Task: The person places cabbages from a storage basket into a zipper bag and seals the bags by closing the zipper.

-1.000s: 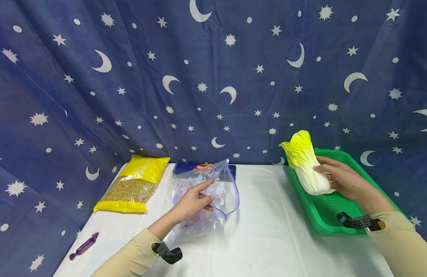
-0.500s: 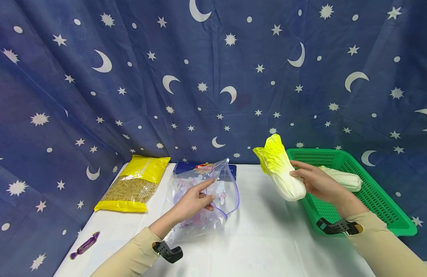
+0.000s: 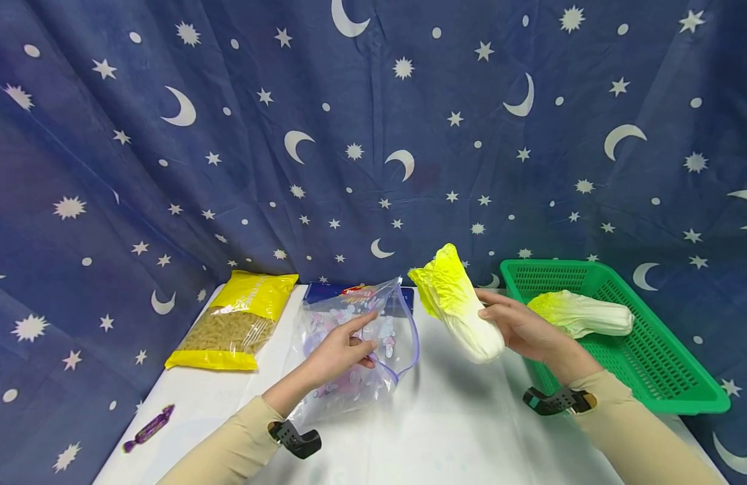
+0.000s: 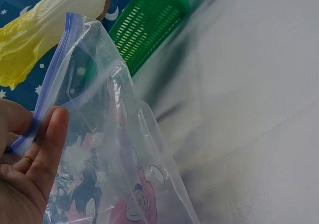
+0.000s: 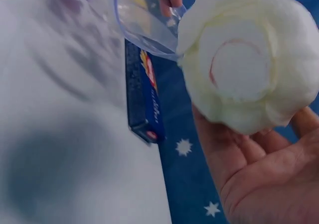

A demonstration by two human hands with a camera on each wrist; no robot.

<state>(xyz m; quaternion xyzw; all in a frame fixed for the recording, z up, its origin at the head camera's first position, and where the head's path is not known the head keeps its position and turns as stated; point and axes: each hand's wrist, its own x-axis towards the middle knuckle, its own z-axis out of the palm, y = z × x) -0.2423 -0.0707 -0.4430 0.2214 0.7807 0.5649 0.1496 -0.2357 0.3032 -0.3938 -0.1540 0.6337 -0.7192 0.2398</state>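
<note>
head view first: left hand (image 3: 339,353) pinches the blue-edged rim of a clear zip bag (image 3: 373,337) printed with cartoon figures, forefinger stretched along the rim, holding its mouth up and open above the white table (image 3: 458,431). right hand (image 3: 521,330) curls its fingers round the pale stem end of a napa cabbage (image 3: 455,303), which hangs in the air, leafy yellow tip tilted up and left, just right of the bag's mouth and not inside it. a second napa cabbage (image 3: 582,315) lies in the green basket (image 3: 664,377) at the table's right edge. behind the bag sits a dark blue box (image 3: 325,292); left of it lies a yellow bag of pasta (image 3: 240,323), and a purple wrapped candy (image 3: 147,430) lies near the front left edge. left wrist view: thumb and fingers (image 4: 47,149) clamp the bag's blue zip strip (image 4: 52,84), with the cabbage's leaves (image 4: 35,40) close above the opening and the basket beyond. right wrist view: round cut base of the cabbage (image 5: 249,59) rests against the curled palm (image 5: 269,179), close to the bag's rim (image 5: 144,40), the blue box (image 5: 144,99) beneath.
</note>
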